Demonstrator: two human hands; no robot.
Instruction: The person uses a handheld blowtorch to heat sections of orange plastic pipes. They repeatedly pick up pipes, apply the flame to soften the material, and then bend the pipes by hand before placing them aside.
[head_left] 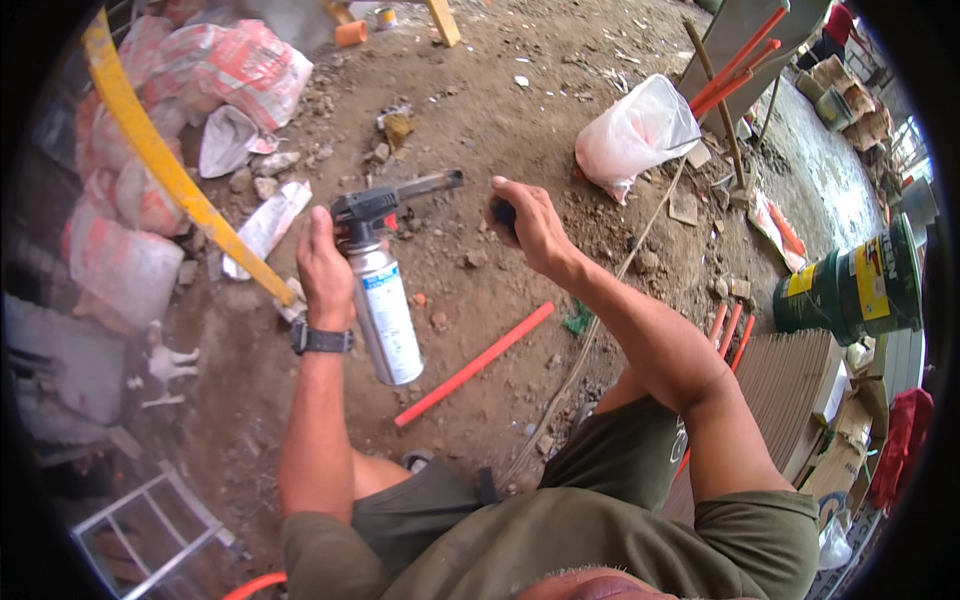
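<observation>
My left hand (327, 270) is closed around the neck of a blowtorch, with its fingers mostly hidden behind it. The blowtorch has a black head with a metal nozzle pointing right, a red part at the side, and a white-and-blue gas canister (388, 315) hanging tilted below. To the right of the nozzle, my right hand (540, 225) is closed on a small dark, rounded object (503, 215); its kind is hard to make out. An orange-red plastic pipe (475, 364) lies on the dirt below and between my hands.
Red-and-white sacks (235, 75) lie at the left beside a curved-looking yellow bar (170, 165). A white translucent bag (635, 130) and upright orange pipes (740, 75) stand far right. Nearer right are dark green buckets (850, 285) and stacked brown sheets (765, 400). A cord (640, 240) crosses the dirt.
</observation>
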